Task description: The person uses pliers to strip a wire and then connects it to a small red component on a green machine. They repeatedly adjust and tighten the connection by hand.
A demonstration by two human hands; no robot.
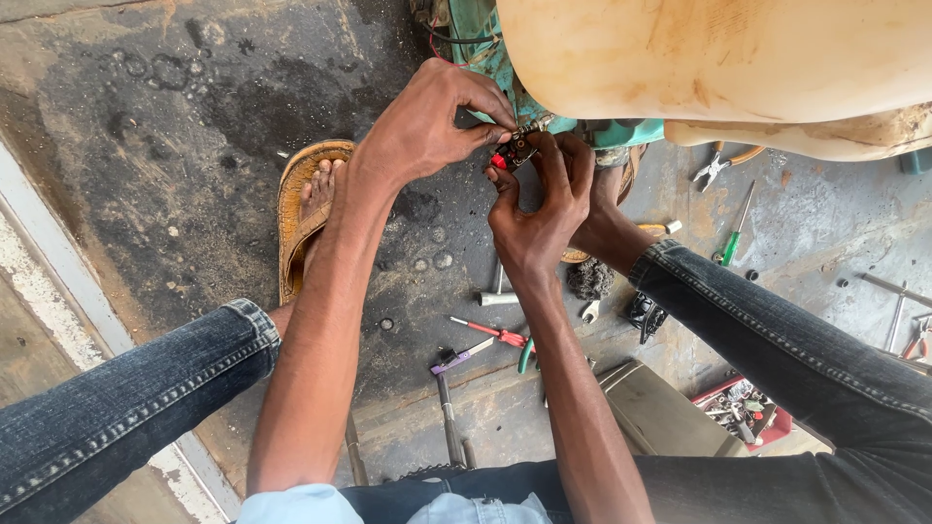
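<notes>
Your left hand [427, 121] and right hand [539, 209] both pinch a small red-and-black part [512, 152] at upper centre, against the green machine [485, 39]; it looks not yet seated, and the tools [485, 340] lie loose on the floor below

Left hand [427, 121] and right hand [539, 209] both pinch a small red-and-black part [512, 152] right under the green machine [485, 39] with its cream tank [718, 58]. Below the hands on the stained floor [175, 126]: red-handled screwdriver [481, 330], socket wrench [497, 291]. Right of them: green screwdriver [735, 233], pliers [718, 165].
</notes>
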